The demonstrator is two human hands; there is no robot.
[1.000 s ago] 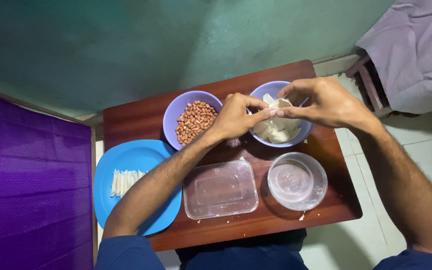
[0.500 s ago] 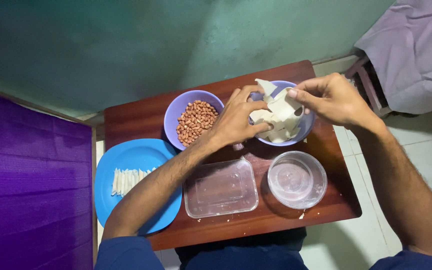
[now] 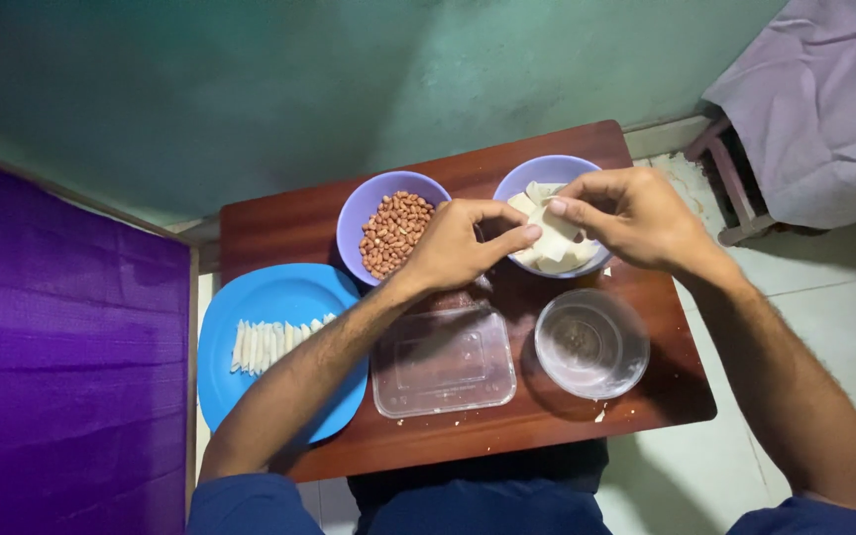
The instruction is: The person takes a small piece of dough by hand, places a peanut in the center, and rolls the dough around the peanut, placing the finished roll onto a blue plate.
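Both hands meet over the right purple bowl (image 3: pixel 547 170), far side of the small wooden table (image 3: pixel 289 223). Right hand (image 3: pixel 631 218): thumb and fingers pinched on a pale square wrapper sheet (image 3: pixel 554 238), held just above the bowl. Left hand (image 3: pixel 458 243): fingers curled, thumb out to the right, tip touching the same sheet from the left edge. So the sheet is gripped between both hands, slightly tilted, partly hidden by the fingers.

More pale sheets (image 3: pixel 529 202) lie in that bowl under the hands; can't tell how many.

Just left of it, touching or nearly touching: second purple bowl (image 3: pixel 369 203) filled with peanuts (image 3: pixel 396 233). Left wrist passes over its near rim.

Near side of the table, under the left forearm: clear rectangular plastic container (image 3: pixel 443 362), looks empty. Right of it, just beside: clear round glass bowl (image 3: pixel 591 344), a few crumbs around it on the wood.

Left edge: blue round plate (image 3: pixel 274 297), overhanging the table, with a row of thin white rolled sticks (image 3: pixel 267 344) laid side by side.

Surroundings: green wall (image 3: pixel 349 79), purple curtain (image 3: pixel 52 347) at left, pink cloth (image 3: pixel 824 99) over furniture at upper right, pale tiled floor (image 3: pixel 824 307).
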